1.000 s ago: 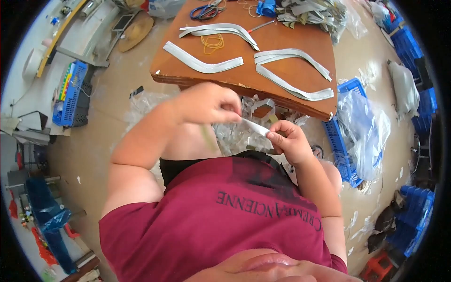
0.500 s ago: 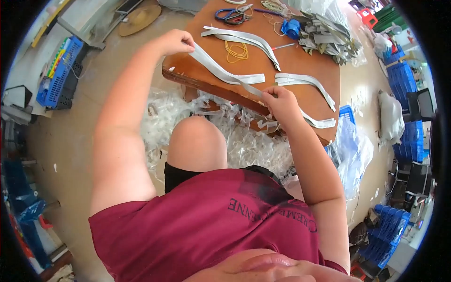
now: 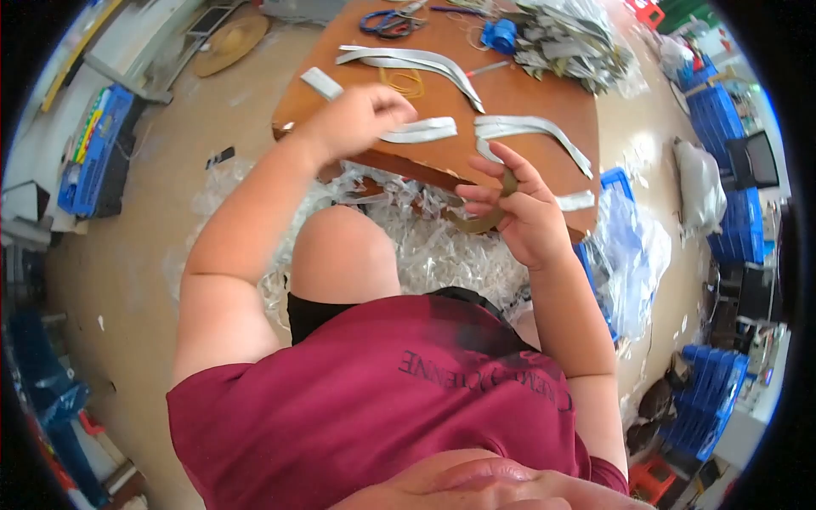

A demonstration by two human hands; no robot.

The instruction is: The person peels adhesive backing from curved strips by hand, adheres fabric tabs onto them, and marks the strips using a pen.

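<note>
My right hand [image 3: 529,204] is over the near edge of the brown table, its fingers spread. A narrow olive-brown strip [image 3: 507,182] is caught by that hand, curling below the fingers. My left hand [image 3: 365,115] hovers above a long pale grey strip [image 3: 425,131], covering its middle. The left fingers are loosely bent and slightly blurred, with nothing visible in them. Farther back lies a curved pale grey strip [image 3: 412,59]. Another curved strip [image 3: 540,126] rests to the right, and part of one more strip [image 3: 576,201] shows behind my right wrist.
On the table [image 3: 314,119] are blue-handled scissors [image 3: 393,23], a yellow cord [image 3: 403,82], a blue object [image 3: 499,36] and a heap of grey-green strips [image 3: 569,51]. Clear plastic scraps [image 3: 425,246] cover the floor below. Blue crates [image 3: 722,127] stand along the right.
My left hand has let go of the pale strip's far end and moved right. The olive-brown strip now hangs curled from my right hand, apart from the pale strip. The view has shifted slightly.
</note>
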